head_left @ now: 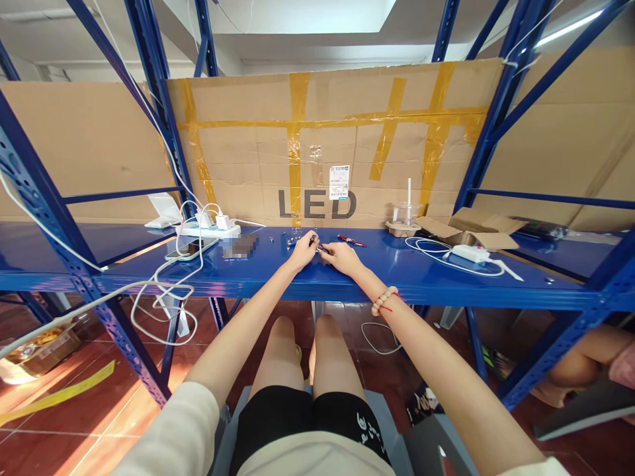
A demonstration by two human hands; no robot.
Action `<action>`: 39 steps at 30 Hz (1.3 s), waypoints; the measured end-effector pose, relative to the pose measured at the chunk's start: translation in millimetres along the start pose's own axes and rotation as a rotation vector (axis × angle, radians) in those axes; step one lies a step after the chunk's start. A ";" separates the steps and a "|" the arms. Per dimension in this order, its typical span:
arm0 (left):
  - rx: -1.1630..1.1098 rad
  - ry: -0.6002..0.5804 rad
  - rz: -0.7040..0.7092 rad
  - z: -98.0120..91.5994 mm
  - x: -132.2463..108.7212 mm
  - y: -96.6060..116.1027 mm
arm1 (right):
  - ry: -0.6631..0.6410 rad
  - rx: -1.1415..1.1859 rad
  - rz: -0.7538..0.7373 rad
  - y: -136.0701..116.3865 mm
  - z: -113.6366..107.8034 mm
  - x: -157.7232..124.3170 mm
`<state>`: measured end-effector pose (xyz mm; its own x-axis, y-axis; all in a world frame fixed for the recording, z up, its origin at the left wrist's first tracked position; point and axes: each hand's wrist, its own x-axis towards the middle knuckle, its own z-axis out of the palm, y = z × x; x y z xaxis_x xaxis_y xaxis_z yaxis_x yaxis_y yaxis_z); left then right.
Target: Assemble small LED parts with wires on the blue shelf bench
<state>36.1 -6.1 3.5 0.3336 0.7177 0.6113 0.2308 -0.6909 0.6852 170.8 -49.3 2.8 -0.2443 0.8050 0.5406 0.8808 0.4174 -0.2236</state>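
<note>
Above the blue tabletop [268, 268], my left hand [301, 252] is closed, its fingertips pinched around something small and dark. Close on its right, my right hand [344, 258] is closed on a slim dark object [325, 249] that points toward the left fingers. Both pieces are too small and too covered by the fingers to name. Just behind my right hand lies a red pen-like stick [352, 241]. Beside my left fingers, small blue and metallic bits [292, 243] lie on the table, partly hidden.
A white power strip [208, 230] with plugs and loose white cables [163, 284] occupies the left. Rightward stand a clear cup with a straw [404, 215], an open carton [466, 231] and a white adapter [470, 253]. A cardboard panel [238, 165] and blue posts [166, 112] bound the back.
</note>
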 end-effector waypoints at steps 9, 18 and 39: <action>0.031 0.003 0.021 -0.1 1.9 -3.8 | 0.008 -0.085 0.010 -1.5 -0.2 -0.7; 0.028 -0.057 0.059 1.8 1.1 -6.6 | 0.045 -0.002 0.049 -4.9 -2.3 -1.1; -0.282 -0.029 -0.198 1.3 -0.6 11.8 | 0.208 0.017 0.067 -2.1 -3.5 -0.3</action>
<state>39.8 -14.8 10.6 0.3343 0.8297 0.4470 0.0331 -0.4844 0.8742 170.5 -51.8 5.9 -0.0950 0.7273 0.6797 0.8850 0.3744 -0.2769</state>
